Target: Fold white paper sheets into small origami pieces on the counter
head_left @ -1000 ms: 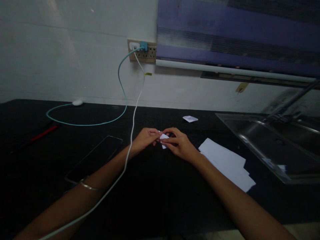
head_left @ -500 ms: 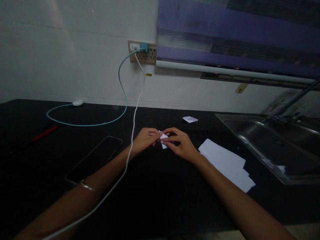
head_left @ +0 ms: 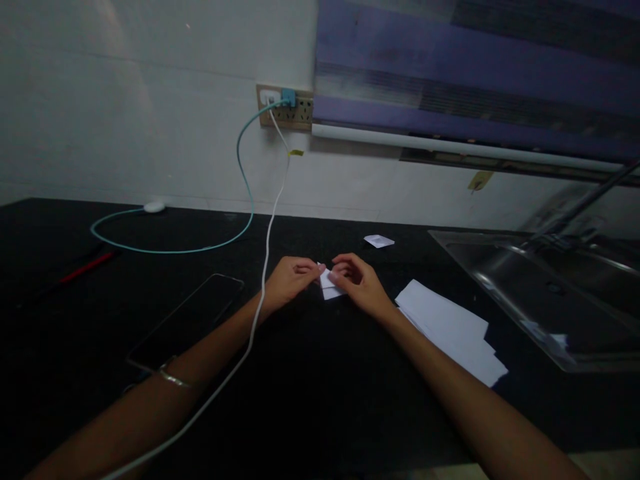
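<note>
A small folded white paper (head_left: 329, 285) lies on the black counter (head_left: 310, 380) between my hands. My left hand (head_left: 289, 280) pinches its left corner with curled fingers. On the other side, my right hand (head_left: 357, 283) is curled over the paper's right part, fingertips pressing on it. A metal bangle (head_left: 171, 377) circles my left wrist.
A stack of white sheets (head_left: 450, 330) lies right of my hands, a steel sink (head_left: 545, 293) beyond it. A dark phone (head_left: 187, 320) lies at the left. A white cable (head_left: 260, 280) and a teal cable (head_left: 200, 248) run from the wall socket (head_left: 286, 105). A small paper piece (head_left: 379, 241) sits behind.
My right fingers have curled in and shifted slightly, and more of the folded paper shows below them. Both arms stay in place.
</note>
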`<action>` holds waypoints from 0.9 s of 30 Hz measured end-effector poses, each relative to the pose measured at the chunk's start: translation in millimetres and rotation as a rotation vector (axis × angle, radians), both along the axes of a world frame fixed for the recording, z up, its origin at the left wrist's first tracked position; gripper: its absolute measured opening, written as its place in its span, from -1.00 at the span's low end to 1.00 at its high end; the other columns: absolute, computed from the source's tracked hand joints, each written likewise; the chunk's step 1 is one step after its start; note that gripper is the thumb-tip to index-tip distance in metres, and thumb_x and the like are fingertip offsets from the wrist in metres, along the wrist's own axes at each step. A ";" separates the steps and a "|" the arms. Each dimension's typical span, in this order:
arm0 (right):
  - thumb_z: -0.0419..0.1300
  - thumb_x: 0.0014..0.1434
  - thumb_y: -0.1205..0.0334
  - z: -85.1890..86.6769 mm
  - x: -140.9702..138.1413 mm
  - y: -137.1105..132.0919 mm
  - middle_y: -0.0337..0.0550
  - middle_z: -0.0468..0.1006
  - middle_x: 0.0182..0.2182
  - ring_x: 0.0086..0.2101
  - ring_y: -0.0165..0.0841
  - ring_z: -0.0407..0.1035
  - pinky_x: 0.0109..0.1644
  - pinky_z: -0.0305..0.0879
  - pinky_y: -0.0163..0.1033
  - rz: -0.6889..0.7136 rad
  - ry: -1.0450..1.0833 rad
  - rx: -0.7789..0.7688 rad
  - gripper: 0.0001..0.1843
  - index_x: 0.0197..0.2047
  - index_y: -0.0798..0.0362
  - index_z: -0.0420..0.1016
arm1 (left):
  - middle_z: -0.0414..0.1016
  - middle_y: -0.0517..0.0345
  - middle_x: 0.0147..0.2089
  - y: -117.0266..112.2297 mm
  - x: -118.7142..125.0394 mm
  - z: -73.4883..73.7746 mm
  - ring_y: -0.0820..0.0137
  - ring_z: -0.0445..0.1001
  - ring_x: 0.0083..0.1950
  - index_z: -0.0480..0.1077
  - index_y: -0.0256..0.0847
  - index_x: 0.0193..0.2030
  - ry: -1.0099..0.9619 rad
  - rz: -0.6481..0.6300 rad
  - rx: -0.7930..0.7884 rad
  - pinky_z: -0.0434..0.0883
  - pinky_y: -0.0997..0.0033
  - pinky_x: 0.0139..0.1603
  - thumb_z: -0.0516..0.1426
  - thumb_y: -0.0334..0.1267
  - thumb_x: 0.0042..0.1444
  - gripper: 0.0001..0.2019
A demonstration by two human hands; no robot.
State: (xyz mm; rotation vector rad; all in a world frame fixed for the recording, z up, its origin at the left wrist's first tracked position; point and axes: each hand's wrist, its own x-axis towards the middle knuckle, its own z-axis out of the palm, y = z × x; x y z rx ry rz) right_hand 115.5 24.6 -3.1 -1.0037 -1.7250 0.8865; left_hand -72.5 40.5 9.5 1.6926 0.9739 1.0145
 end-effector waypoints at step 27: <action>0.30 0.03 0.09 -12.1 4.3 9.4 -0.14 0.61 -0.37 -0.39 -0.37 0.44 -0.33 0.30 -0.29 0.070 0.144 -0.252 -0.75 -0.27 0.06 0.60 | 0.28 0.22 -0.55 -1.7 2.0 -9.3 0.49 0.22 -0.55 0.29 -0.26 -0.47 0.375 -0.105 0.103 0.14 0.50 -0.54 -0.12 -0.10 0.25 -0.62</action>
